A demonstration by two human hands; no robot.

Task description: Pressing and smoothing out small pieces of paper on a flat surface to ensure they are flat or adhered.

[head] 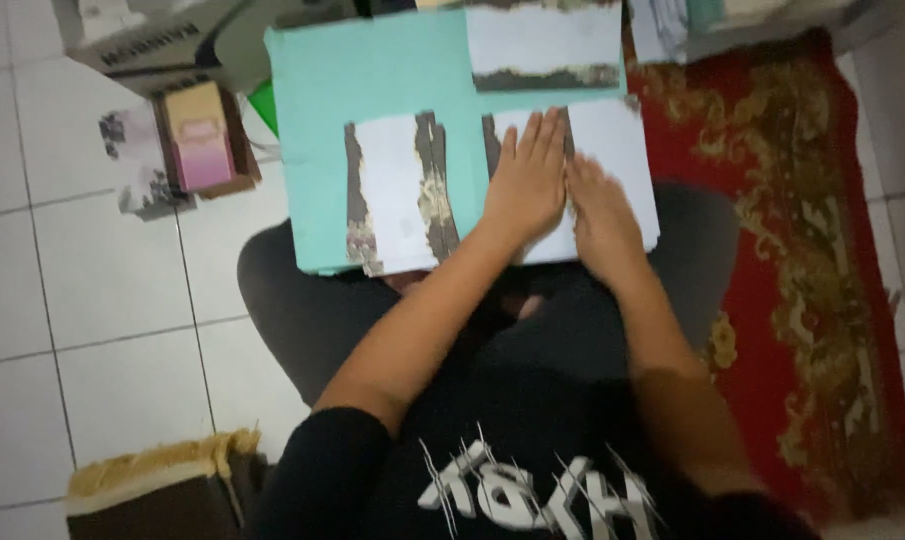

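Observation:
A teal sheet of card [373,75] lies across my lap. Three white paper pieces with torn dark edges sit on it: one at the top [543,40], one at the lower left [398,190], one at the lower right [623,150]. My left hand [528,180] and my right hand [598,210] lie flat side by side, palms down, pressing on the lower right paper. Neither hand grips anything.
White floor tiles [93,290] stretch to the left, a red and gold patterned rug [803,230] to the right. A small pink and yellow box [201,135] and a cardboard box [153,40] sit at the upper left. A brown fringed object [153,485] lies at the bottom left.

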